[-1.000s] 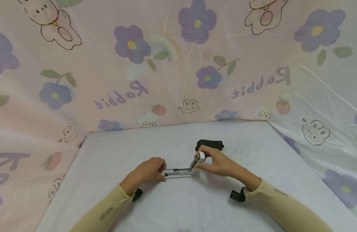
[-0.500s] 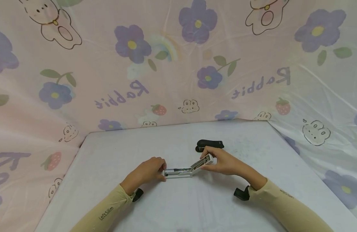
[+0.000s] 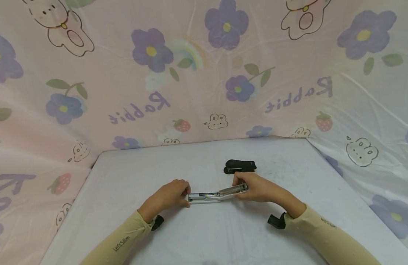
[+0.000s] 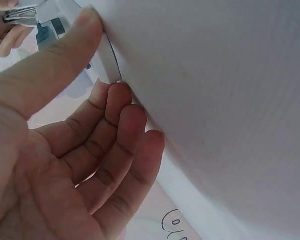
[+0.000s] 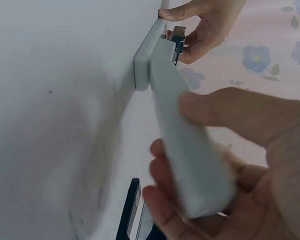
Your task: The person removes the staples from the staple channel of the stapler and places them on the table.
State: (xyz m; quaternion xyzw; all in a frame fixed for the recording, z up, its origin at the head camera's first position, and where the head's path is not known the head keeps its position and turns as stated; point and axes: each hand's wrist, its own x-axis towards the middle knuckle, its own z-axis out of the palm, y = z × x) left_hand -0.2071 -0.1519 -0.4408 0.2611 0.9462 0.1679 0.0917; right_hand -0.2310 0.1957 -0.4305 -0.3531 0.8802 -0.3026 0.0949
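Note:
A white stapler (image 3: pixel 204 201) lies on the table with its top arm (image 3: pixel 233 190) swung far back to the right, showing the metal inside. My left hand (image 3: pixel 170 194) holds the left end of its base between thumb and fingertips. My right hand (image 3: pixel 258 187) grips the raised top arm, thumb on the near side and fingers on the far side. In the right wrist view the smooth outer face of that arm (image 5: pixel 182 145) shows, angled up from the base (image 5: pixel 146 57). In the left wrist view, the thumb and fingertips (image 4: pixel 121 95) meet the base end.
A black stapler (image 3: pixel 241 165) lies just beyond my right hand. The white tabletop (image 3: pixel 204 235) runs back to a printed cloth (image 3: pixel 204 73) hanging behind and at the sides. Black wrist mounts (image 3: pixel 277 221) stick out below both sleeves.
My right hand has swung the stapler's top arm right and down, from steeply raised to a low slant. The left hand has stayed on the base.

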